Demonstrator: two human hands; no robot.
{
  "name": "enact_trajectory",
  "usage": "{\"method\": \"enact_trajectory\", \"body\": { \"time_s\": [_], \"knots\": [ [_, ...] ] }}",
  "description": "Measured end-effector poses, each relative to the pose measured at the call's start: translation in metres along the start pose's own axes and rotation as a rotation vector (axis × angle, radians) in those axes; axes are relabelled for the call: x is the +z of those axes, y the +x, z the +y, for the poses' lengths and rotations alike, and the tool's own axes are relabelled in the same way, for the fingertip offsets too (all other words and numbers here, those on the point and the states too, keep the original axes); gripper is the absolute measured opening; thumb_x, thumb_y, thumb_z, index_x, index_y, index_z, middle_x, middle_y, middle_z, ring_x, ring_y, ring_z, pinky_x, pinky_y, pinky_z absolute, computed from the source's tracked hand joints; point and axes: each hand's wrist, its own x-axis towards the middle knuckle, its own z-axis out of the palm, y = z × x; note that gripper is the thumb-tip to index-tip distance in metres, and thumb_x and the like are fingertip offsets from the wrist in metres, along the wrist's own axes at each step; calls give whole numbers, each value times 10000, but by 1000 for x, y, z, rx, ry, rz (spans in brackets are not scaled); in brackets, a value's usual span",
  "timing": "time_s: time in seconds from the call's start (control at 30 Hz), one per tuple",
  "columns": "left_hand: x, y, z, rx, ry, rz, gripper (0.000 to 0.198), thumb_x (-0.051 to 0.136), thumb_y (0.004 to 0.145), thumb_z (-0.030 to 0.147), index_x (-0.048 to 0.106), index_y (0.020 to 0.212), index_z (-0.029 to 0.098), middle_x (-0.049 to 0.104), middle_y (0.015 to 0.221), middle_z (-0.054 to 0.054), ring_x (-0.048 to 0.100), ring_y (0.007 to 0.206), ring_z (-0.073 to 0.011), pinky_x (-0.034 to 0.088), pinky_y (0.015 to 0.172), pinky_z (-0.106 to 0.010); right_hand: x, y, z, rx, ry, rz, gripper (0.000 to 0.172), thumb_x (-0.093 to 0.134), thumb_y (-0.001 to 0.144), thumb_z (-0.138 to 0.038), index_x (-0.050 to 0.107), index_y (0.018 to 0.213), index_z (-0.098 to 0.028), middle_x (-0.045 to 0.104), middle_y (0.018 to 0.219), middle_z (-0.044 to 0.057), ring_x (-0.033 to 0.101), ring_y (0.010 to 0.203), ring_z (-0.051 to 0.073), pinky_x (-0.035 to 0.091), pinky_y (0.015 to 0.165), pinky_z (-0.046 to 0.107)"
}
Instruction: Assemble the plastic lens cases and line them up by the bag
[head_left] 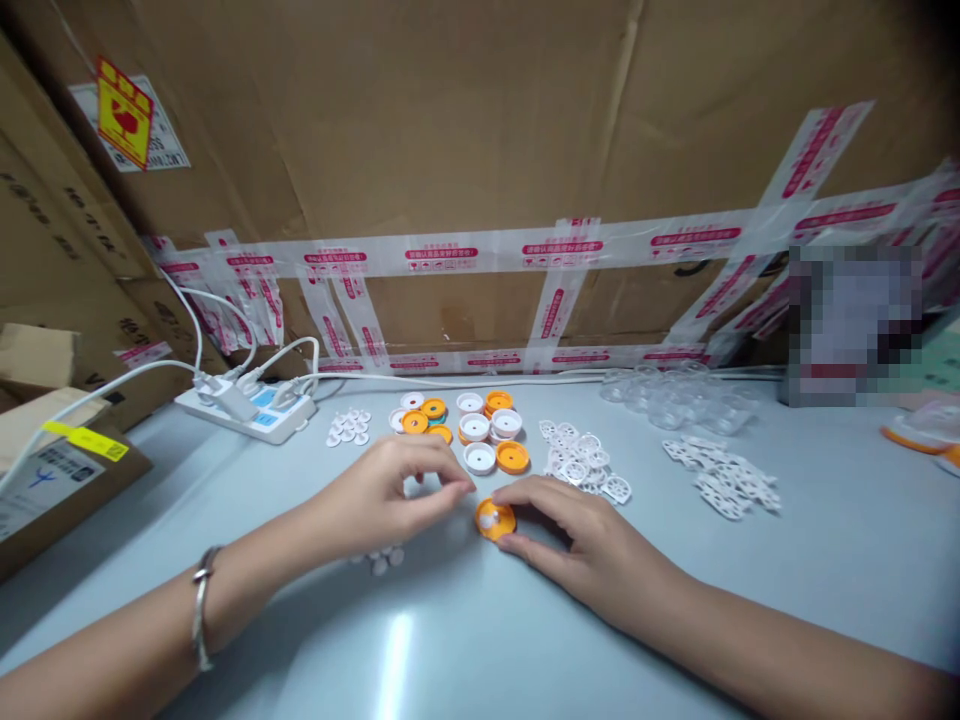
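My right hand [581, 535] grips a small round orange plastic cup [483, 532] between thumb and fingers, low over the table. A white piece [491, 519] with a small upright peg sits inside it. My left hand [405, 490] is just to the left, thumb and index finger pinched together near the cup's rim. Whatever is between those fingertips, if anything, is too small to make out. Beyond the hands stand white round cups [480, 459] and orange round cups [513, 458], some stacked. Several small white discs [379, 563] lie partly hidden under my left forearm.
White spoked wheels [574, 471] and flat white cut-out parts [724, 478] lie to the right, clear plastic domes [679, 395] behind them. Small white pegged pieces [349, 427] and a power strip [281, 425] with cables are left. A large taped carton [450, 130] closes off the back.
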Motion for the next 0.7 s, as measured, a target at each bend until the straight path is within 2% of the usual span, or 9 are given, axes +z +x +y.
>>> {"method": "enact_trajectory", "body": {
  "time_s": [0.17,0.3,0.7],
  "knots": [
    [-30,-5,-5,-137,245,-218,112,551,778,134,657,776,172,656,769,-7,587,718,-140,427,674,-233,-1,0,-2,18,-14,1,136,593,774,-145,611,898,-198,680,910,54,634,836,181,510,748,310],
    [-31,-10,-5,-174,298,-382,129,583,731,116,672,797,183,653,758,-9,592,680,-141,425,627,-214,-1,0,-3,-3,-15,21,151,600,758,-138,605,900,-192,677,920,57,637,842,181,517,750,306],
    [-20,-11,-5,-176,295,-386,193,541,645,72,667,753,171,641,727,-12,577,653,-143,420,595,-214,-2,-2,-2,-68,5,117,174,614,772,-180,590,945,-181,677,949,66,638,891,181,518,778,290]
  ]
}}
